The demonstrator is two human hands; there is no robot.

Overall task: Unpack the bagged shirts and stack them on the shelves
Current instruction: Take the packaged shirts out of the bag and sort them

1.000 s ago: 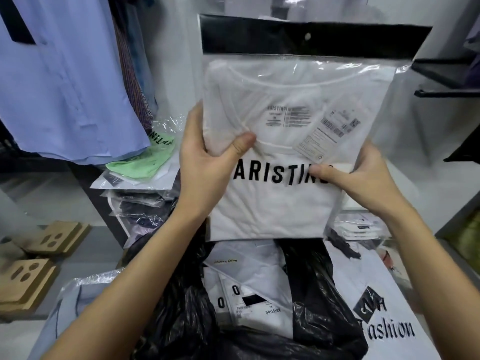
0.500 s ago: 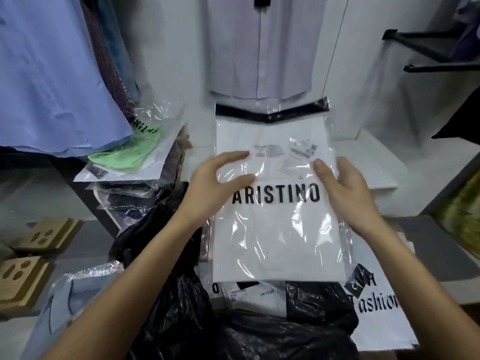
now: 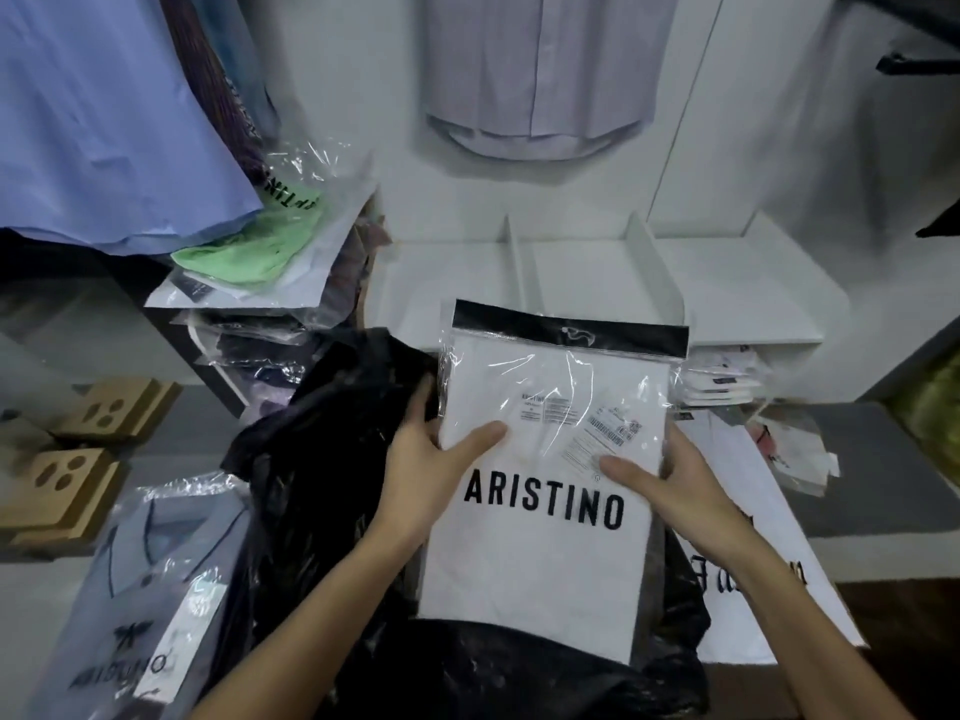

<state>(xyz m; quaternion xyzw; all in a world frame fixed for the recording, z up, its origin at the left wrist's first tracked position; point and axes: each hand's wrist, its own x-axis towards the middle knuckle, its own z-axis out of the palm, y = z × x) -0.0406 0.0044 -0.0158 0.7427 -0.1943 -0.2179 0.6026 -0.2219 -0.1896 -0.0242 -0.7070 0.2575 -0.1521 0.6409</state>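
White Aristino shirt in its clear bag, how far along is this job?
Done: nothing on the white divided shelf. In hand: left hand and right hand grip the white Aristino shirt in its sealed clear bag. Left: unbagging it, plus the bagged light-blue shirt.

Dim, bluish indoor light; glare on plastic wrap (image 3: 550,376); wide-angle bending at edges.

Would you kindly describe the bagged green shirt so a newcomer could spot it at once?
Start at the big blue shirt hanging upper left. Just under its hem a pile of bagged clothes stands beside the white shelf. The green shirt lies on top, the only bright green piece there, in crinkled clear plastic.
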